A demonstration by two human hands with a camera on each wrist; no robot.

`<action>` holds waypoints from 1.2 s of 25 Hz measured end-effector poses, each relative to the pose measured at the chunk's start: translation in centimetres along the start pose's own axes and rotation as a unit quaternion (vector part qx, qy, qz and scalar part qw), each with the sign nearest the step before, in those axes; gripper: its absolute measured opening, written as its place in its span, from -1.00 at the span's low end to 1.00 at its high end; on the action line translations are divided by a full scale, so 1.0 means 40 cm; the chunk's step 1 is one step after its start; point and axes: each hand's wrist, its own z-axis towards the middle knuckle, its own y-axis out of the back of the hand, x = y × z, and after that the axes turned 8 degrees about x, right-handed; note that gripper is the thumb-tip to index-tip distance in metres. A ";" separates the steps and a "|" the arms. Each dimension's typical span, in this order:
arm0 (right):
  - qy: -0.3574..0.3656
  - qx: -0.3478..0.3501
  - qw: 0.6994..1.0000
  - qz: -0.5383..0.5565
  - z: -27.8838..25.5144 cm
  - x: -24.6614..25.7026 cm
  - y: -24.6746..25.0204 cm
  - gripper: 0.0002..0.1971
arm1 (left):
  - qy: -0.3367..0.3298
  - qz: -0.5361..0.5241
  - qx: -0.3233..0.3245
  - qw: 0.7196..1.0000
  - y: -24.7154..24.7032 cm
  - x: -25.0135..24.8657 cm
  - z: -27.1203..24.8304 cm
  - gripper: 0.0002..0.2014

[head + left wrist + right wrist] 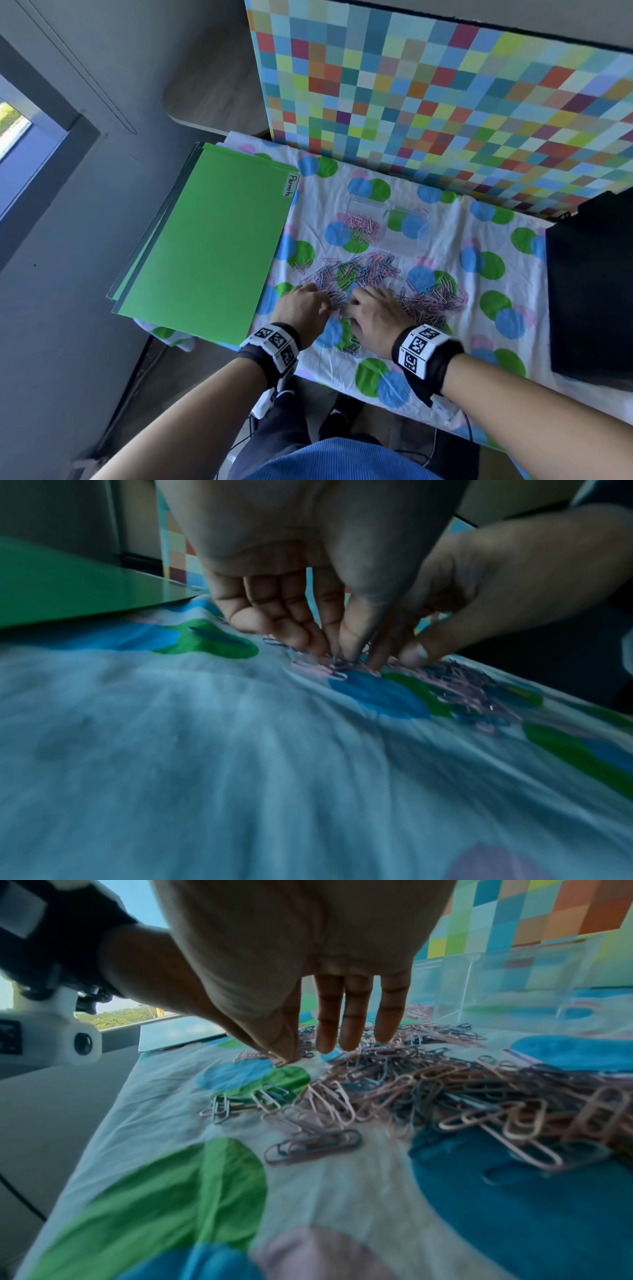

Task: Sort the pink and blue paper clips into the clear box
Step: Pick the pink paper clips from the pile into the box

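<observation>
A mixed heap of pink and blue paper clips [370,274] [428,1085] lies on the dotted cloth [445,359]. Behind it stands the clear box [411,236] [514,988]; several pink clips [364,222] lie in its left compartment, and the right one shows only cloth. My left hand [325,301] [337,656] is at the heap's near left edge, thumb and fingertips pinching a paper clip [339,662]. My right hand [359,298] [308,1053] is right beside it, fingers straight and pointing down, tips touching the clips.
A stack of green folders [209,246], the top one labelled "Permits", covers the table's left part. A checkered board [445,102] stands upright behind the box. A black object [592,291] sits at the right. The table's front edge runs just under my wrists.
</observation>
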 end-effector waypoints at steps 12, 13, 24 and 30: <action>0.005 -0.012 1.000 0.008 0.020 -0.006 -0.007 -0.79 | 0.084 -0.049 -0.044 0.994 0.059 0.082 0.003 -0.95; 0.001 -0.009 1.000 0.007 0.025 -0.005 -0.007 -0.82 | 0.064 -0.039 -0.043 0.996 0.053 0.084 -0.003 -0.95; -0.017 0.034 0.985 0.166 0.055 0.021 -0.012 -0.69 | -0.029 0.034 0.020 0.999 -0.003 0.078 -0.042 -0.88; -0.051 0.025 0.969 0.241 0.081 0.044 0.000 -0.84 | -0.024 0.012 0.007 1.000 -0.002 0.079 -0.045 -0.82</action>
